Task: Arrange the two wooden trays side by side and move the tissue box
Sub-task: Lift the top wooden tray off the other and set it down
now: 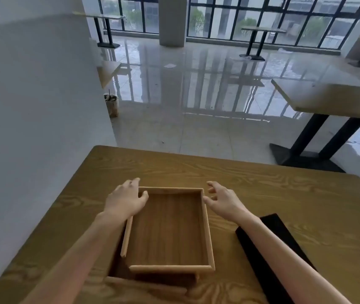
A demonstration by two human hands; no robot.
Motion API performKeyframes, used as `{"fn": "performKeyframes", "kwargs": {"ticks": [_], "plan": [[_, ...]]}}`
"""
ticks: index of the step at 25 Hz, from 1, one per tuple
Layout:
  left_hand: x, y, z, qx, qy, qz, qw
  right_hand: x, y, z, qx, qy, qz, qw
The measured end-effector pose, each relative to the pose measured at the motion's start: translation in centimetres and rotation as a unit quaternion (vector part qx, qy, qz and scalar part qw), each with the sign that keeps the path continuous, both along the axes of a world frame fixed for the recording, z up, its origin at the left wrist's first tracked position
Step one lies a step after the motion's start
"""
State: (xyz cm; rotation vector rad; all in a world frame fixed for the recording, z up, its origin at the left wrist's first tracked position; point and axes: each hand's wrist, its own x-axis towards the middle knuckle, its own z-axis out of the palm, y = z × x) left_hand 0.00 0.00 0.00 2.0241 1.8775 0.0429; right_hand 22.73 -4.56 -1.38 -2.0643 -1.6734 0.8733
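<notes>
Little is done yet. Nearest, the lower tray (117, 268) lies under the upper tray (168, 229), which sits askew on it; both are pale-rimmed with darker floors and hold nothing. They are stacked, not side by side. A black oblong thing (269, 255), perhaps the tissue box, lies to the right on the bench (262, 183). At the far corners, the left hand (126, 199) pinches the upper rim, while the right hand (223, 200) spreads its fingers (213, 186) wide, thumb at the rim.

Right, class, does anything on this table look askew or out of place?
Yes. The upper wooden tray sits crooked on the lower tray, twisted so their rims do not line up; the lower one juts out at the near left.
</notes>
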Motion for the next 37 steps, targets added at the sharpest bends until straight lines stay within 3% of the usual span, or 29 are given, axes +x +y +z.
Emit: {"fn": "performKeyframes", "kwargs": {"ticks": [5,9,29,37], "plan": [[-0.8,-1.8,-4.4,-0.081,0.019,0.027,0.996,-1.1,-1.3,-3.7,-0.077,-0.048,-0.019,0.996],[-0.9,-2.5,-6.6,-0.083,-0.001,0.064,0.994,-1.9,-2.3,-5.8,-0.101,-0.061,-0.039,0.992],[-2.1,-3.1,-9.7,-0.092,-0.067,0.129,0.985,-1.0,-2.6,-8.2,-0.068,0.031,-0.142,0.987],[0.6,-0.9,-7.4,-0.021,-0.135,0.113,0.984,2.6,-0.5,-5.7,0.016,0.068,-0.174,0.982]]}}
